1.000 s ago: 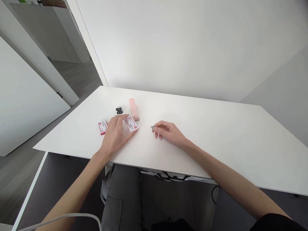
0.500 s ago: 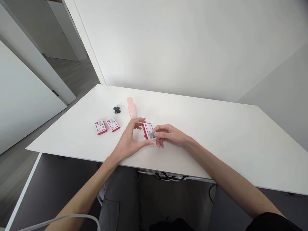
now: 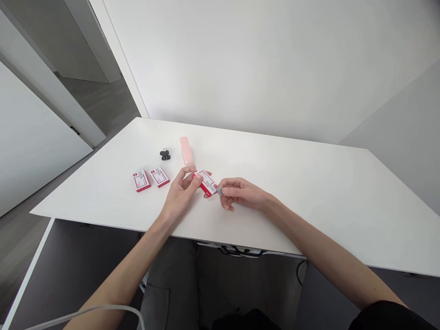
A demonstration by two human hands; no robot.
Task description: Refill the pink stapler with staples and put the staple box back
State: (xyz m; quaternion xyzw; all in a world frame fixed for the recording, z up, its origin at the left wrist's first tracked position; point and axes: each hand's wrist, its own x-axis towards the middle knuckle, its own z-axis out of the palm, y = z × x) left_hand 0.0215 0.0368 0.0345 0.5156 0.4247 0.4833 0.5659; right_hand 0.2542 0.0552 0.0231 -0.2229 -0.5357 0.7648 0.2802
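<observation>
Single camera, worn on the person's head, as I see it from here: faces forward, tilted down at the desk (image 3: 309,183). Wide view, fairly near; left hand (image 3: 181,191) and right hand (image 3: 245,193) around mid-frame. Wall (image 3: 240,59) fills the top, trouser leg (image 3: 177,275) the bottom, seen from above.

White tabletop: we see a broad, smooth, pale surface (image 3: 309,183), its far edge running along the wall and its left edge slanting.
Left box: we find a small red-and-white carton (image 3: 141,180) lying flat, a grey patch on its printed top and a red side facing us.
Right box: we have a matching carton (image 3: 159,177) just beside it, also flat, a narrow gap between the two.
Black gadget: we spot a small dark piece (image 3: 165,154) beyond the cartons.
Pink stapler: we see it (image 3: 186,151) lying lengthwise, right of the black gadget.
</observation>
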